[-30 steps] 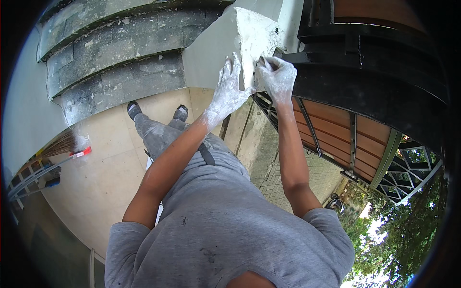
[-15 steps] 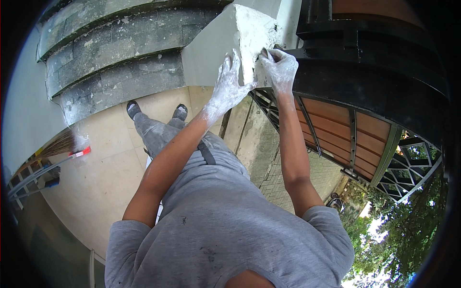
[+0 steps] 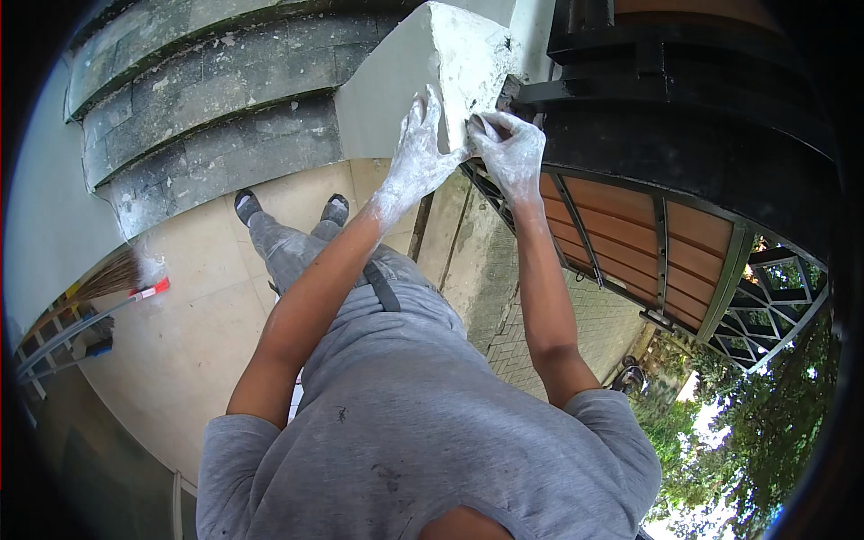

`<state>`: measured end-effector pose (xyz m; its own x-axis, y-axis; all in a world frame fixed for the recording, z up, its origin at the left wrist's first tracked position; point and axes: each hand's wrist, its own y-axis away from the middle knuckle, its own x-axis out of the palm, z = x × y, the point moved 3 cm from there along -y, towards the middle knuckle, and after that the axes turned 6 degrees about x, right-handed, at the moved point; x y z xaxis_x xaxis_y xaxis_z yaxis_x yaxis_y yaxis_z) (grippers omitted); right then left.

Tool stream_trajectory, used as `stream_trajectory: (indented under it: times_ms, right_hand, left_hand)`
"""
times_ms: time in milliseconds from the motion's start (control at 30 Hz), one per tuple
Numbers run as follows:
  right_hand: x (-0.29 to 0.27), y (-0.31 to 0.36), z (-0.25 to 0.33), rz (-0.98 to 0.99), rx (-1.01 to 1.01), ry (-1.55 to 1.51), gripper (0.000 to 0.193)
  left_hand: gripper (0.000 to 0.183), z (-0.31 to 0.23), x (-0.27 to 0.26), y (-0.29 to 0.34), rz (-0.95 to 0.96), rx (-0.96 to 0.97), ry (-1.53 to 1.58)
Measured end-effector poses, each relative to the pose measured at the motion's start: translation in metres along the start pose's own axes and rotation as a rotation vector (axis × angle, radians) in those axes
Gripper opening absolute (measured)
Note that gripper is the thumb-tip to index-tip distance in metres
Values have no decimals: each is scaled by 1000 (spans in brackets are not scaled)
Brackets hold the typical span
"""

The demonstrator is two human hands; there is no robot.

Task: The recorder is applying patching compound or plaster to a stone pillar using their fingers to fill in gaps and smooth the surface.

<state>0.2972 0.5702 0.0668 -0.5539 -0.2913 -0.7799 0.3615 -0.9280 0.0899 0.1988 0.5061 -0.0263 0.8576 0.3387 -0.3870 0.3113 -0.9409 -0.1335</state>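
Note:
The top of a low wall (image 3: 470,56) in front of me is coated in rough white plaster. Against its smooth left face lies my left hand (image 3: 416,160), fingers stretched out and spread, thumb toward the near corner. White dust covers both hands. My right hand (image 3: 513,155) is pinched at the near right edge of the plaster, its fingertips touching it. Something small and dark seems to be between the thumb and fingers, mostly hidden, so its kind cannot be told.
Grey stone steps (image 3: 216,99) rise at the far left. A black metal gate (image 3: 684,135) with brown panels (image 3: 612,229) stands close on the right. A broom (image 3: 112,274) and a red-ended handle (image 3: 151,288) lie at the left on the tiled floor (image 3: 180,360).
My right hand has slid along the plaster edge toward me and a little left, down to the near corner. My left hand has stayed on the wall's left face, shifting slightly.

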Motion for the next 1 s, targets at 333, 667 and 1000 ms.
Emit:
stream_trajectory:
  times_ms: [333, 667, 1000]
  right_hand:
    - [0, -2, -11, 17, -29, 10, 21]
    - [-5, -1, -6, 49, -58, 109, 21]
    - [-6, 0, -8, 46, -90, 135, 23]
  left_hand:
    - [108, 6, 3, 3, 42, -74, 69]
    - [111, 10, 5, 3, 45, -79, 78]
    - [118, 11, 6, 1, 18, -65, 60]
